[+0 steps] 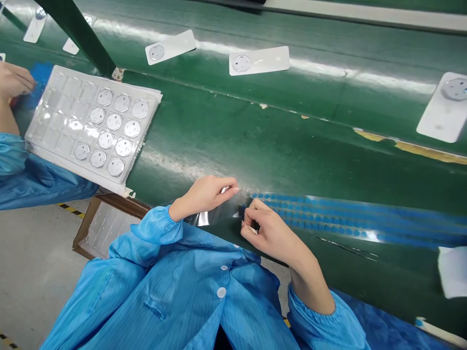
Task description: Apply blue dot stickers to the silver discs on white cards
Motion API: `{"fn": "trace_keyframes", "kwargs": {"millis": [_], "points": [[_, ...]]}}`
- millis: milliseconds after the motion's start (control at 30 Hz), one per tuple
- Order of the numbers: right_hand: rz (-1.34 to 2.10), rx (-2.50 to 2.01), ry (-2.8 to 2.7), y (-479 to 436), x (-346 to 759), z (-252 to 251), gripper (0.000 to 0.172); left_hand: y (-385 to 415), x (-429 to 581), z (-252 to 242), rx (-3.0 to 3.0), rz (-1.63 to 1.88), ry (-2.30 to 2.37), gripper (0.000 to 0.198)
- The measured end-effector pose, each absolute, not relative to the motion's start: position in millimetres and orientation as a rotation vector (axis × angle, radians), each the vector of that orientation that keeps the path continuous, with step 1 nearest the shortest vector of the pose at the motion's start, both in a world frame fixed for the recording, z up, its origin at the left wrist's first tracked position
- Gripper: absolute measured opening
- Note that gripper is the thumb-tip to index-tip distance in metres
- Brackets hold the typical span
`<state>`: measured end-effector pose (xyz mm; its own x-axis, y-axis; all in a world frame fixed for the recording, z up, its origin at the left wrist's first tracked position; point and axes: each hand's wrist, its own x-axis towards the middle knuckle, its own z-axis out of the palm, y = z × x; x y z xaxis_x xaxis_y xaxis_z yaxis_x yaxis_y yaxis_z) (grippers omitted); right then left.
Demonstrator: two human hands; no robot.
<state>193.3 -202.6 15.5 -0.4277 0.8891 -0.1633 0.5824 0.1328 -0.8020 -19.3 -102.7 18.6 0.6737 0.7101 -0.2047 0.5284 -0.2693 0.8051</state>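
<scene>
While my right hand point(268, 228) pinches closed at the left end of the blue-dotted strip point(317, 216), my left hand point(206, 194) curls closed nearby; what either holds, I cannot tell.

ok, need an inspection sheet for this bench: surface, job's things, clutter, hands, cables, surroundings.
Surface: green bench, paint chipped along a seam.
Job's things: blue-dotted film at the right hand; tray partly filled with white discs.
Clutter: tweezers; white piece, kind unclear.
Hands: left hand fingertips together, contents unclear; right pinches a small pale item.
Cables: nothing seen.
Surroundings: co-worker's hand beyond the tray; open cardboard box below.
</scene>
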Motion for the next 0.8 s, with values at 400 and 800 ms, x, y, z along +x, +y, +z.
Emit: {"fn": "trace_keyframes", "kwargs": {"millis": [400,800], "points": [[0.542,-1.506,-1.515,-160.5,190.6,-10.5,0.022,-88.2,-21.9,20.8,1.844,0.198,0.873,0.026],[0.299,-1.623,-1.802,-146.0,212.2,-37.1,0.031,-114.6,-121.0,104.1,1.6,-0.085,0.664,0.029]]}}
